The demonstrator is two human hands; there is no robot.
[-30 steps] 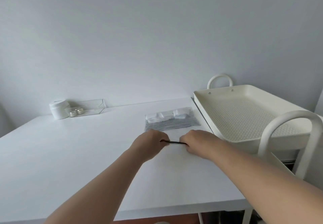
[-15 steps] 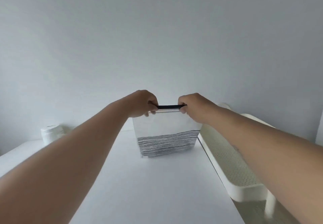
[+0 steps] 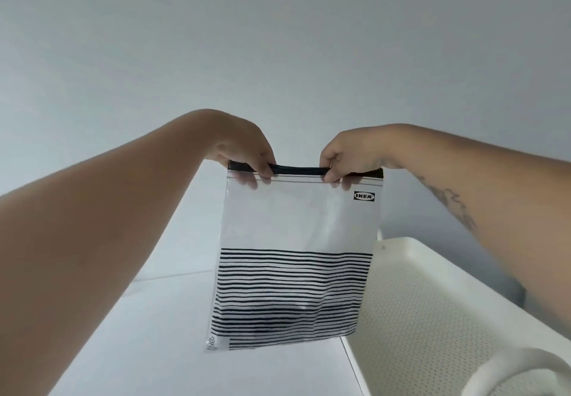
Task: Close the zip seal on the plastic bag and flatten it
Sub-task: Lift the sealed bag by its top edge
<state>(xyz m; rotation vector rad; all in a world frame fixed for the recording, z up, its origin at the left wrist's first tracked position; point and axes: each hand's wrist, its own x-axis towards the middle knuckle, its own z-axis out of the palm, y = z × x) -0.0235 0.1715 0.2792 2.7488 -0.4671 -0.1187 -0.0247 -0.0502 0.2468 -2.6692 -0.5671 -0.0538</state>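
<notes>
**Both hands pinch the bag's top edge, bag hanging in the air**

Left hand (image 3: 244, 151) is clamped on the black zip strip (image 3: 296, 169) near its left end, thumb on the near face, fingertips (image 3: 247, 179) showing through the clear film behind. Right hand (image 3: 349, 157) mirrors it further along the strip, short of the bag's right corner, fingers curled shut on the same black edge. A stretch of strip runs bare between the two grips, and it looks flat and straight; whether the seal is fully pressed together I cannot tell.

Below the strip hangs the plastic bag (image 3: 296, 225), upright and held clear of the table (image 3: 247, 371), its lower edge above the white surface. Upper half of the bag is clear, with a small IKEA logo (image 3: 364, 196) just under the strip at the right. Lower half carries black horizontal stripes (image 3: 293, 290), darker and slightly creased toward the bottom.

Right of the bag sits a white perforated tray (image 3: 432, 318), and a rounded white handle (image 3: 519, 368) rises at its near corner. Behind the bag, plain pale wall (image 3: 278, 40).
</notes>
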